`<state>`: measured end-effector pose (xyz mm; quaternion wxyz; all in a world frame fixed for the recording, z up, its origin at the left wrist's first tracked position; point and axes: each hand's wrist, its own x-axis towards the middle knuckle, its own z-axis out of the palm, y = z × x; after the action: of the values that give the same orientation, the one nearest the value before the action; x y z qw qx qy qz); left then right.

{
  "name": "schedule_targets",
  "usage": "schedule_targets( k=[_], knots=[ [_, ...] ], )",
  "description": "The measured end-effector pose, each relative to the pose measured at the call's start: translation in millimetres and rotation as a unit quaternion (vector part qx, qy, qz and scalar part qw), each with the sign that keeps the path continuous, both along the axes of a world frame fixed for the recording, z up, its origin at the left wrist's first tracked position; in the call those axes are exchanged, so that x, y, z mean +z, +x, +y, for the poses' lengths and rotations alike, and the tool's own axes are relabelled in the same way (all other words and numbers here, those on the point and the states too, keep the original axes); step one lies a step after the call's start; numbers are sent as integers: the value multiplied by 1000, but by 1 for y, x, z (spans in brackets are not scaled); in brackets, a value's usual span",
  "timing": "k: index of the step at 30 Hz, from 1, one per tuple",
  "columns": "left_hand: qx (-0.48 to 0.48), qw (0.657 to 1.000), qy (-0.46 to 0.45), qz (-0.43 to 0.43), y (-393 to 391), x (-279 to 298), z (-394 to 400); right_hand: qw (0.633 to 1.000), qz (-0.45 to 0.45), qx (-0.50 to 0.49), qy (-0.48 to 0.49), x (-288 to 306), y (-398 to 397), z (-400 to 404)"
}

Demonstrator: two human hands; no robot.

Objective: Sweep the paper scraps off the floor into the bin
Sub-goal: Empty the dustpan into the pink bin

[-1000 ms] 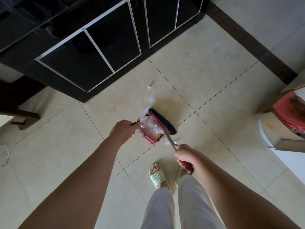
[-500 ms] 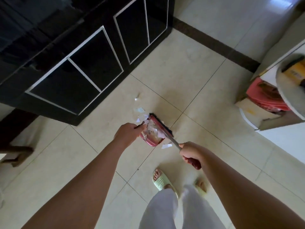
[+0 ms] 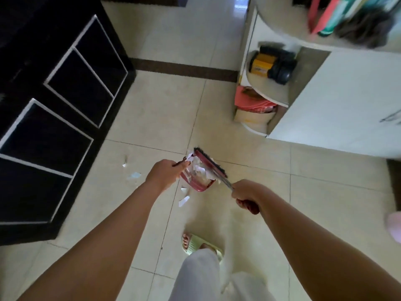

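My left hand (image 3: 163, 173) grips the handle of a red dustpan (image 3: 196, 182) held above the floor, filled with white paper scraps (image 3: 198, 169). My right hand (image 3: 246, 195) grips the red handle of a small broom (image 3: 209, 162), whose black bristle head lies across the far side of the pan. Loose paper scraps remain on the cream tiles: one (image 3: 184, 200) just below the pan, and others (image 3: 133, 175) to the left near the cabinet. No bin is in view.
A black cabinet (image 3: 54, 118) with white-trimmed doors stands at the left. A white corner shelf unit (image 3: 269, 92) with stored items fills the right. My foot in a green slipper (image 3: 196, 244) is on the tiles below the pan.
The view has swung to the right, bringing the white shelf unit in. Both hands have lifted the dustpan and broom together off the floor, and a scrap lies beneath the pan.
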<state>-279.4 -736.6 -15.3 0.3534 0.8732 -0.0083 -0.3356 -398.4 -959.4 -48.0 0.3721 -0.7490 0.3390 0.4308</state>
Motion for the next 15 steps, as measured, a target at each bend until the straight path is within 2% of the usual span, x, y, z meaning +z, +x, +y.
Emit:
schedule_targets(
  k=[6,15],
  knots=[
    [-86,996,-28,-21,-75,25,-101,995,-18,-101,9,22,-110,-75],
    [-220,973,-37,-65,-197,67,-255,974,-39,-216,-47,67,-280,-174]
  ],
)
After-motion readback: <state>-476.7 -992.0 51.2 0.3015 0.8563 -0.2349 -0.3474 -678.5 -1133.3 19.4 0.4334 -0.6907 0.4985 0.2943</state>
